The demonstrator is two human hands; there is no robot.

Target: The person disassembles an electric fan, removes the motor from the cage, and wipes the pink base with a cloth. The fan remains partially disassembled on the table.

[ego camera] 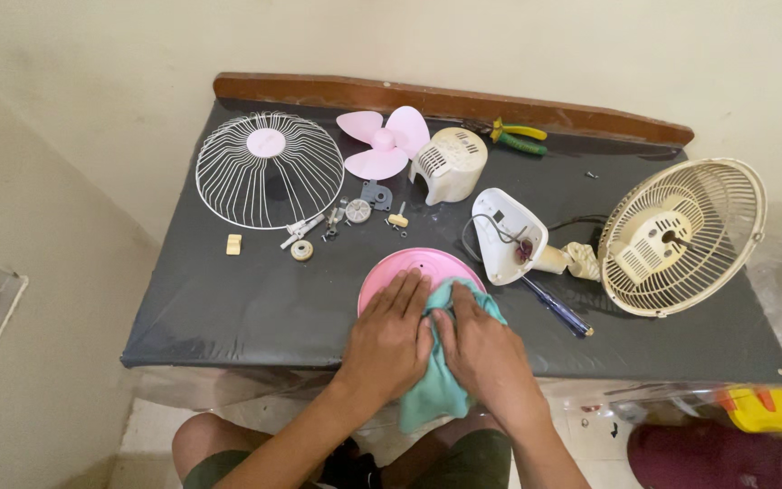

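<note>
— What's closest to you there?

— The person's knees, then both hands side by side at the near edge of the dark table (pixel 228 308). The left hand (pixel 389 340) lies flat, fingers spread and pointing away, palm down on a round pink cover (pixel 414 267). It grips nothing; it just presses.

— And the right?

— The right hand (pixel 491 353) is also laid open, flat on a teal cloth (pixel 441 385), pinning it against the cover's near right side. The cloth hangs off the table edge toward the lap. Neither hand is curled around anything.

— So where's the pink cover relative to the hands?

— Straight under and just ahead of them. The bare part shows beyond the fingertips, on the far side. It's round, so it has no long axis to speak of. The left hand has more of it; the right sits mostly on cloth.

— Further out?

— Just right of the cover, a white housing (pixel 509 235) with wires, and a blue-handled screwdriver (pixel 558 311) lying slantwise. Beyond that, a cream fan head in its cage (pixel 681 237). Mid-table to the left there are small screws and knobs (pixel 337 222). Farther back stand a wire grille (pixel 269 172), pink blades (pixel 382 143), a cream motor shell (pixel 448 165), and pliers (pixel 518 136) by the wooden back rail.
</note>
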